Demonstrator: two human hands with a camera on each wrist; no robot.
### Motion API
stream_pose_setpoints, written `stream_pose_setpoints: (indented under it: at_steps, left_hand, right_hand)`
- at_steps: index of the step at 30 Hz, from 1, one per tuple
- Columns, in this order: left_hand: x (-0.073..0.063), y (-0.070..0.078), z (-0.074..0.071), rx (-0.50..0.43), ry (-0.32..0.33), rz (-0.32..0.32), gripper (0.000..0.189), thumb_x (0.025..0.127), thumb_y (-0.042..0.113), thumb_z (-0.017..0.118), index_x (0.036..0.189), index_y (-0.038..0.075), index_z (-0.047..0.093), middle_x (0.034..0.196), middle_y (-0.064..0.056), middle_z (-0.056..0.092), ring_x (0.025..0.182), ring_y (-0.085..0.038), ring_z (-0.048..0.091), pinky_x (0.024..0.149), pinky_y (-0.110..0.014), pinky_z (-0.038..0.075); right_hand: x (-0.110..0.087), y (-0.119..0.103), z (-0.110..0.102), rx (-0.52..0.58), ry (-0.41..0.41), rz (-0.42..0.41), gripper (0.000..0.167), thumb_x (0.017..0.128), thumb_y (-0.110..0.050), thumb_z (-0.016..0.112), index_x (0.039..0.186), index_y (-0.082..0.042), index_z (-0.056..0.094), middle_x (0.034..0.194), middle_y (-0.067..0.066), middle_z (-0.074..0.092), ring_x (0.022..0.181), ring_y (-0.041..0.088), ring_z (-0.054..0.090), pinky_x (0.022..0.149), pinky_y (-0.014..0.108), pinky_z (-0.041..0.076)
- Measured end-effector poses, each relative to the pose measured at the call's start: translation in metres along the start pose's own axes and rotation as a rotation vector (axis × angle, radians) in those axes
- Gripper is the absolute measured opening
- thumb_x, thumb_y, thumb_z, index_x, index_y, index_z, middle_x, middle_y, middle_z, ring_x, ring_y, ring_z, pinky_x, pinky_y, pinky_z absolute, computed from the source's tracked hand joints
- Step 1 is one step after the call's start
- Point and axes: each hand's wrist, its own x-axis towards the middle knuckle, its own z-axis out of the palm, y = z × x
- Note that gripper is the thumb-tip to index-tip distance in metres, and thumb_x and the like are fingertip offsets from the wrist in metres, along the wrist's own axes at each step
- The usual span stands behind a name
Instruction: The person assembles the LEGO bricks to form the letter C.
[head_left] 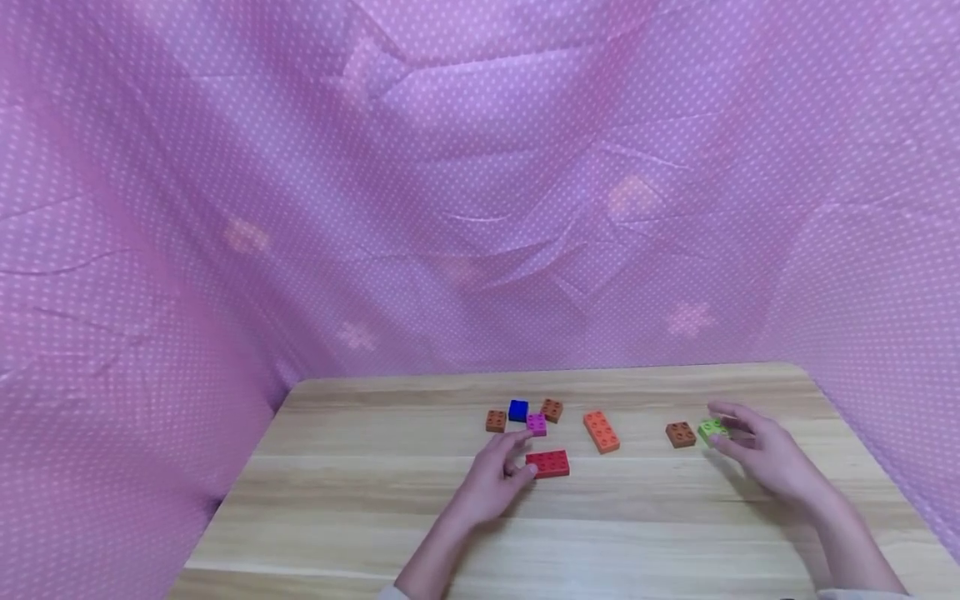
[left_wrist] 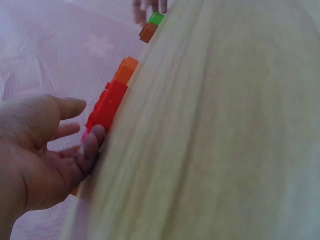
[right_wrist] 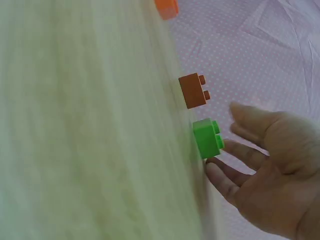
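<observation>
My left hand (head_left: pixel 489 482) is low over the table with fingers loosely bent and spread, thumb at the left end of a long red brick (head_left: pixel 552 463). Its fingertips come near a small magenta brick (head_left: pixel 536 425). In the left wrist view, a gap shows between thumb and fingers beside the red brick (left_wrist: pixel 108 106). On the right, my right hand (head_left: pixel 772 457) reaches around a light green brick (head_left: pixel 711 428), thumb and fingers apart. The right wrist view shows fingertips close to the green brick (right_wrist: pixel 207 139), which stands on the table, studs toward the palm.
A brown brick (head_left: pixel 681 434) sits just left of the green one. Mid-table lies a long orange brick (head_left: pixel 602 432). Behind the magenta brick are a blue brick (head_left: pixel 518 410) and a brown brick (head_left: pixel 552 409). Pink dotted cloth (head_left: pixel 480 208) surrounds the wooden table (head_left: pixel 360 500).
</observation>
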Motion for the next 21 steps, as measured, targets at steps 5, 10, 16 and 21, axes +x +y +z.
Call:
stream_pose_setpoints:
  at_steps: [5, 10, 16, 21]
  left_hand:
    - [0.007, -0.014, 0.001, -0.019, 0.027, 0.003, 0.043, 0.098, 0.017, 0.077, 0.14, 0.01, 0.066, 0.13, -0.007, 0.065, 0.079, -0.007, 0.059, 0.069, -0.021, 0.054]
    - [0.014, -0.02, 0.004, 0.001, 0.048, 0.038, 0.032, 0.099, 0.02, 0.077, 0.13, 0.014, 0.074, 0.117, 0.001, 0.071, 0.081, -0.005, 0.058, 0.071, -0.021, 0.053]
    - [0.013, -0.023, 0.004, -0.014, 0.057, 0.041, 0.029, 0.097, 0.02, 0.079, 0.126, 0.017, 0.076, 0.108, 0.005, 0.072, 0.076, -0.003, 0.056, 0.066, -0.02, 0.051]
    - [0.012, -0.022, 0.004, -0.085, 0.034, 0.006, 0.028, 0.096, 0.018, 0.08, 0.124, 0.016, 0.076, 0.104, 0.004, 0.072, 0.065, -0.004, 0.06, 0.056, -0.021, 0.054]
  right_hand:
    - [0.004, 0.014, 0.007, -0.01, -0.001, 0.004, 0.056, 0.104, -0.021, 0.07, 0.153, -0.001, 0.05, 0.144, 0.027, 0.06, 0.115, 0.04, 0.067, 0.089, 0.033, 0.061]
    - [0.003, 0.023, 0.009, 0.02, 0.041, 0.01, 0.05, 0.103, -0.024, 0.071, 0.148, -0.007, 0.058, 0.141, 0.02, 0.065, 0.096, 0.011, 0.065, 0.078, 0.022, 0.053]
    - [0.002, 0.027, 0.012, 0.029, 0.102, 0.001, 0.044, 0.101, -0.025, 0.075, 0.139, -0.008, 0.065, 0.129, 0.016, 0.071, 0.086, 0.012, 0.065, 0.071, 0.025, 0.053]
    - [0.002, 0.029, 0.013, 0.064, 0.152, 0.055, 0.042, 0.1, -0.029, 0.077, 0.133, -0.005, 0.068, 0.116, 0.008, 0.074, 0.087, 0.005, 0.065, 0.073, 0.019, 0.053]
